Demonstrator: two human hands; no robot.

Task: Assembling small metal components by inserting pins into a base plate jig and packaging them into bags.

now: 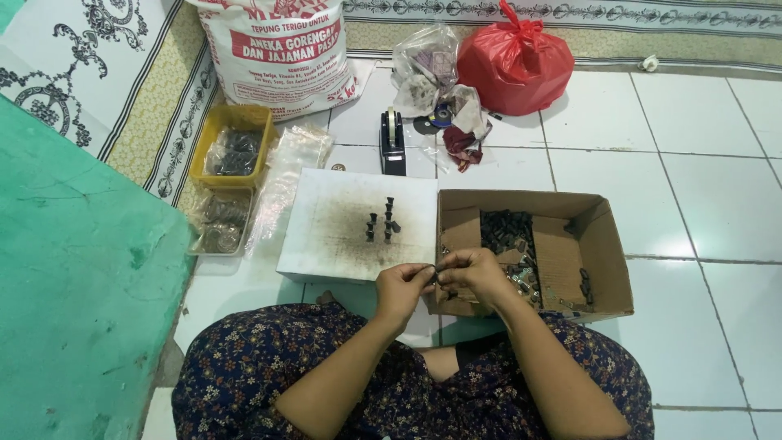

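A white sack with a red printed label stands at upper left. A knotted red plastic bag sits top centre, a clear plastic bag just left of it. An open brown cardboard box lies centre right.

Soft, even daylight fills the scene, with a pale sheen on the white floor tiles at right and only faint shadows beside the cardboard box and under the hands. Focus holds across the centre, though the small dark parts stay too fine to resolve. Straight tile lines bow slightly toward the frame's edges.
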